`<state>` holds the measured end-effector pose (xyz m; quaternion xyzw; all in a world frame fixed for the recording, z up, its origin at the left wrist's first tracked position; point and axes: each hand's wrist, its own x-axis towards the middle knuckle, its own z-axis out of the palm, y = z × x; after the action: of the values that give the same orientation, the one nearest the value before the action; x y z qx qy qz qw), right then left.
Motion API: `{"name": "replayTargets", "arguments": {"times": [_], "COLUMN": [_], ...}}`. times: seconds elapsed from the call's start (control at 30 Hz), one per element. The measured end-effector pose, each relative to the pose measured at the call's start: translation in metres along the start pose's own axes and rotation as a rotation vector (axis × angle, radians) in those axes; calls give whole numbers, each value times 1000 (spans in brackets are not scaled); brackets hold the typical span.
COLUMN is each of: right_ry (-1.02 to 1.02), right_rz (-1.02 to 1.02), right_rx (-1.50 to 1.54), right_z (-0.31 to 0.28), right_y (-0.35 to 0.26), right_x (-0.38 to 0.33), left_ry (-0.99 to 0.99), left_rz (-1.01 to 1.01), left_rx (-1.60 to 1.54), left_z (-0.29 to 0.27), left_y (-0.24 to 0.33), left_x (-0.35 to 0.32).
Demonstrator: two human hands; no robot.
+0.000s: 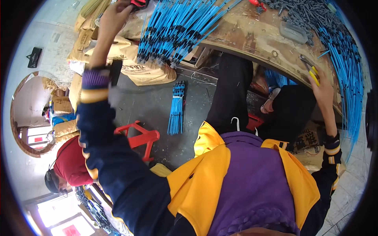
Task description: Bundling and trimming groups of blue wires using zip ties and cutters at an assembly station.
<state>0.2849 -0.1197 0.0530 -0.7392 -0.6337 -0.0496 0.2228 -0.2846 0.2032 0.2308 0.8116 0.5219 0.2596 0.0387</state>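
Note:
At the top left, my left hand reaches over the workbench with fingers curled, beside a red and black object cut off by the frame's edge. Whatever lies between those fingers is too small to make out. My right hand grips a pair of pliers with yellow handles, its metal jaws pointing toward the bench top. Between my hands, a large spread of thin blue rods with black fittings lies at the bench edge, grey ends hanging over.
The wooden workbench carries grey plastic parts, a clear plastic tray and more blue rods. A tied blue bundle and a red stool are on the floor. Paper sacks stand left; a person in red is lower left.

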Motion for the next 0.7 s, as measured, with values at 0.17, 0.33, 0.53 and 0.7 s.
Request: {"name": "replayTargets", "arguments": {"times": [0.17, 0.33, 0.53, 0.7], "right_ry": [-9, 214, 237, 594], "right_rz": [61, -264, -414, 287], "right_rx": [-155, -73, -49, 74], "right_z": [18, -1, -34, -171], "right_y": [27, 32, 24, 3], "right_x": [11, -2, -49, -145], "left_ry": [-274, -1079, -1166, -1390], "left_rz": [20, 485, 610, 916], "left_rx": [-298, -557, -775, -896], "left_z": [32, 140, 239, 258], "left_y": [129, 225, 295, 371], "left_x": [-125, -167, -196, -209]}}
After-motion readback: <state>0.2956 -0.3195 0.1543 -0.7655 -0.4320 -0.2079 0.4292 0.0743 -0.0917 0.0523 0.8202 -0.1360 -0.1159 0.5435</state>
